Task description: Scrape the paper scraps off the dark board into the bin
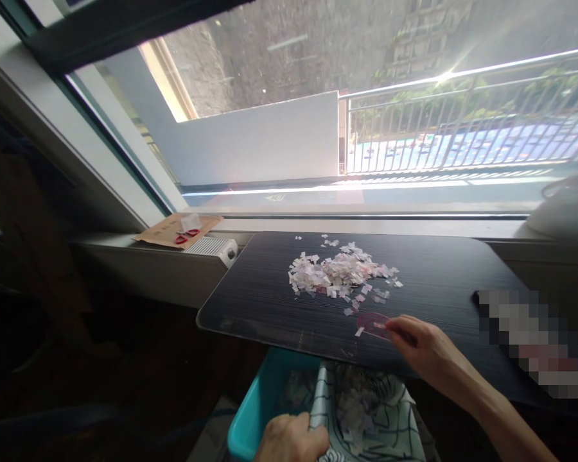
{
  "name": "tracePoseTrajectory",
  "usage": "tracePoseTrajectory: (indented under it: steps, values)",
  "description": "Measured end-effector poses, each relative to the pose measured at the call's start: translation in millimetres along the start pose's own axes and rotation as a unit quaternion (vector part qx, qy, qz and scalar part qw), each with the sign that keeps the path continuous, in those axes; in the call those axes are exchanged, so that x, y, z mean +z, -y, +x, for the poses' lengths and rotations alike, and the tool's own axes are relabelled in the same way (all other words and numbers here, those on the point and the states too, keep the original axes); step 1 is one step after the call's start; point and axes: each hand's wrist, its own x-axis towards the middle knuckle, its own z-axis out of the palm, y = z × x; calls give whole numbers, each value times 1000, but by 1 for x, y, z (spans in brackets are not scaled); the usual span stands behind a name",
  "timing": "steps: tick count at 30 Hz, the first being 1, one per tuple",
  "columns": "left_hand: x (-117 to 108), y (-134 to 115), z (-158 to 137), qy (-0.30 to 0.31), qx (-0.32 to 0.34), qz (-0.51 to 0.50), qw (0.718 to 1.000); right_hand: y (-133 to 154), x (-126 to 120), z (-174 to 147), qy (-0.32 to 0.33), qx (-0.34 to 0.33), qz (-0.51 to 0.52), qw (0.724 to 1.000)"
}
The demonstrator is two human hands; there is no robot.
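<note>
Clearing paper scraps off the bench (462, 269), looks like the sweep-off stage.

- Right hand (421, 346) is down on the dark bench near its front edge, fingertips pinching a small translucent pink card (372, 323) flat against the surface. Grip narrow, closed on the card. A few loose bits lie touching or just beside it.
- Main scrap pile (340, 273) sits mid-bench, behind the card, with some stragglers between the two. Nothing from the pile proper is at the edge yet.
- Left hand (291, 439) is below the bench edge, fist closed on the rim of the patterned bag (366, 417), holding its mouth open. The bag lines a teal bin (264, 404) under the front edge. Scraps already inside it.
- My read: some is bagged, the bulk is still on the bench.

Next move, as I judge it: reach the card behind the pile and drag toward the edge over the bag mouth. It needs the card edge kept flat on the surface or bits slip under. The bag opening sits left of the hand, so the sweep has to angle that way.

Also on the sill: red-handled scissors (187, 236) on a brown envelope (166, 230), well apart from the work.
</note>
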Motion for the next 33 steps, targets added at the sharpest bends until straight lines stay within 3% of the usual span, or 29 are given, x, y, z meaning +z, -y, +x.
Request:
tracePoseTrajectory:
  steps: [6,12,19,25,33]
  values:
    - [-4,-7,2,23,-23,3,999,8,-16,-25,92,35,-11,995]
    - [-5,-12,4,22,-49,-30,998,8,-16,-29,61,49,6,997]
    - [-6,-9,3,32,-61,-42,997,7,-16,-33,106,29,3,994]
    - [-6,-11,1,31,-60,-50,996,5,-14,-28,37,23,20,999]
    - [0,-8,5,35,-25,10,999,8,8,6,-38,-15,-11,999]
